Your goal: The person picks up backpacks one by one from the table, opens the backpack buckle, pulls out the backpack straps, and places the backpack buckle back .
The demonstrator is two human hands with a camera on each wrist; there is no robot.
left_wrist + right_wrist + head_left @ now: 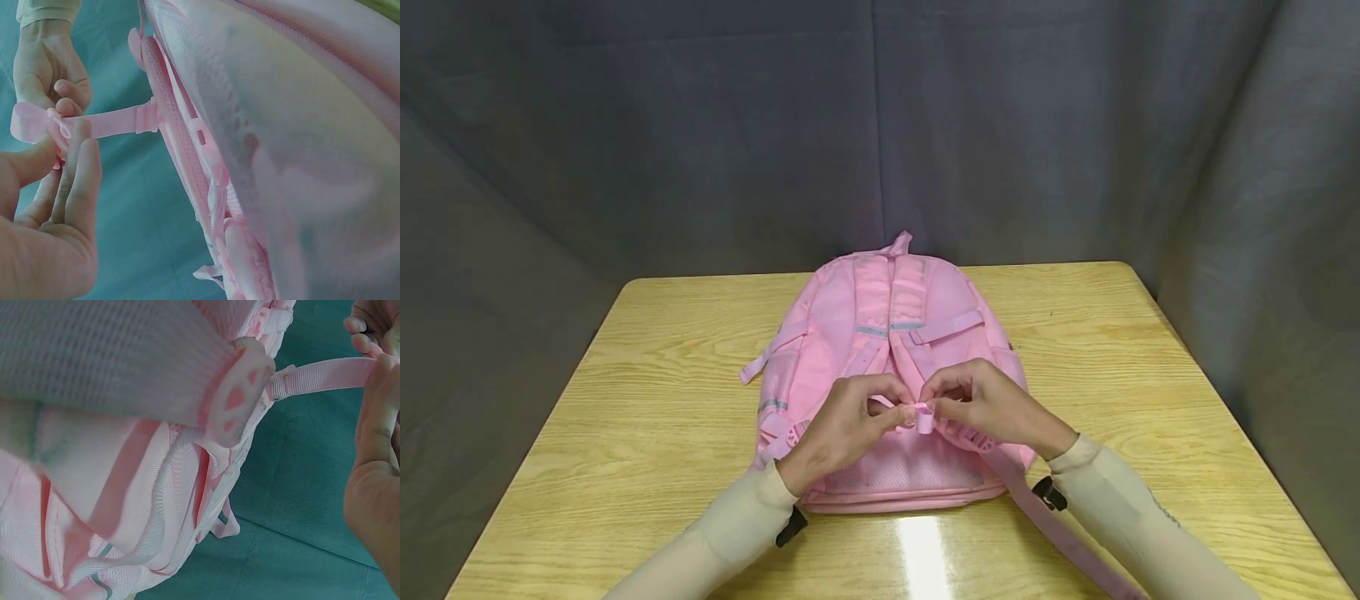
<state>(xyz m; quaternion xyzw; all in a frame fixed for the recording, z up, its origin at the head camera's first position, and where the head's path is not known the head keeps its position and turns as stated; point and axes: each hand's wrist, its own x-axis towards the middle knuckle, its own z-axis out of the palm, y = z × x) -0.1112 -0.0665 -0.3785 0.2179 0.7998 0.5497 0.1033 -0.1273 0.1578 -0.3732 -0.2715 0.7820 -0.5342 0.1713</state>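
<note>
A pink backpack (904, 475) lies on the table with its shoulder straps facing up. Over its lower middle, my left hand (853, 417) and right hand (992, 404) meet fingertip to fingertip. Thumb and fingers of the left hand pinch a small pink plastic buckle (59, 134) on a webbing strap (115, 122). From the other side, the right hand pinches the same strap beside the buckle, where a short webbing loop (926, 422) hangs down. Stretched between bag and hands, the strap looks taut in both wrist views. Fingers partly hide the buckle.
The wooden table (685, 400) extends on both sides of the bag. A long pink strap (1052, 533) trails off the front right under the right forearm. Another strap (775, 350) sticks out at the bag's left. Dark grey curtains (737, 150) hang behind.
</note>
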